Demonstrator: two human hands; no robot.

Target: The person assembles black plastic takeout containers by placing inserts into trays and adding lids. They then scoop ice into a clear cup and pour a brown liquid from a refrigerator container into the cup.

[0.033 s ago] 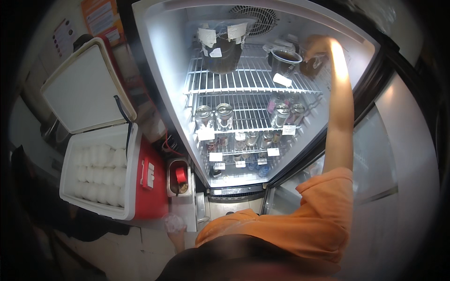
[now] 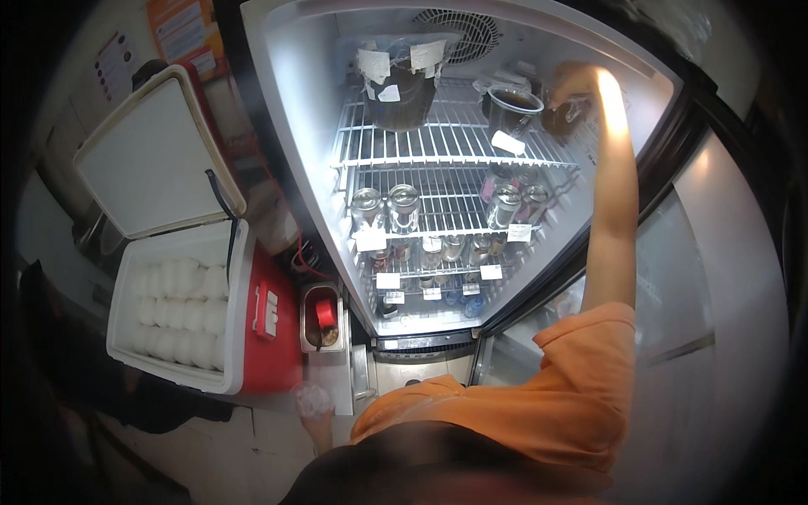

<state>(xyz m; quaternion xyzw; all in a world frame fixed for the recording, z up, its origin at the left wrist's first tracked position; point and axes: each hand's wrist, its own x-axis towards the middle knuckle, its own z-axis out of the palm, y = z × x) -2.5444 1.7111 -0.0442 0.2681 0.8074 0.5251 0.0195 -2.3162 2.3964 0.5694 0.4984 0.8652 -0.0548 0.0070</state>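
My right arm stretches into the lit fridge, where my right hand (image 2: 581,80) bends over a brown container wrapped in clear plastic (image 2: 566,118) at the right of the top shelf. Its fingers curl onto the wrapped top. Beside it stands a clear tub of dark liquid (image 2: 515,109) with a white label. Low at my left side, my left hand (image 2: 318,427) is closed around a clear plastic cup or crumpled bag (image 2: 311,399); which of the two I cannot tell.
A large plastic-covered dark tub (image 2: 400,105) stands left on the top wire shelf (image 2: 454,145). Cans (image 2: 403,210) fill lower shelves. To the left are an open red cooler (image 2: 273,353) of white rounded packs (image 2: 181,311) and a metal container (image 2: 322,295) with a red-handled utensil. The fridge door (image 2: 673,278) stands open right.
Both hands keep nearly the same places. The view has shifted only very slightly.
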